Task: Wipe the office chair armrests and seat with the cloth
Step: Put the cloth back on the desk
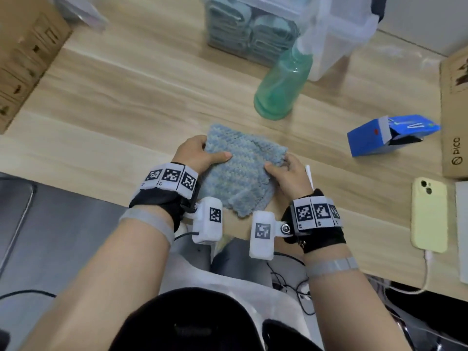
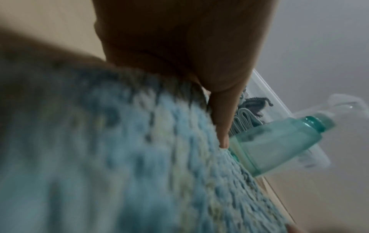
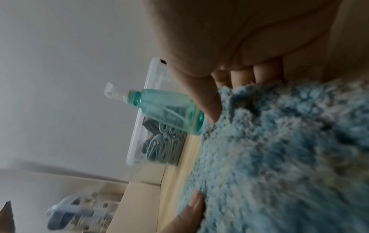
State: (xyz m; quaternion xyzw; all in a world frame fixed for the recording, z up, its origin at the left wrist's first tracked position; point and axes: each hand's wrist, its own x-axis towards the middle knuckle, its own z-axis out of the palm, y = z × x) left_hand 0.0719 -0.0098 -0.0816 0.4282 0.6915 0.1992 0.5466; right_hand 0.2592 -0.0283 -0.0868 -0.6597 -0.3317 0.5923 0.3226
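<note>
A fluffy pale-blue cloth point(image 1: 241, 168) lies on the wooden desk point(image 1: 126, 102) near its front edge. My left hand point(image 1: 202, 154) grips its left side, thumb on top and fingers under the edge. My right hand point(image 1: 285, 171) pinches the right edge. The left wrist view is filled by the cloth point(image 2: 139, 157) under my thumb point(image 2: 221, 118). In the right wrist view the cloth point(image 3: 279, 149) runs under my thumb point(image 3: 207, 100). A dark chair part point(image 1: 192, 323) shows at the bottom, below my arms.
A green spray bottle point(image 1: 281, 89) stands just behind the cloth, with a clear bin of folded cloths point(image 1: 266, 29) behind it. To the right are a blue box point(image 1: 387, 138), a yellow phone point(image 1: 428, 214) and a cardboard box point(image 1: 455, 117). Another cardboard box point(image 1: 25, 59) sits left.
</note>
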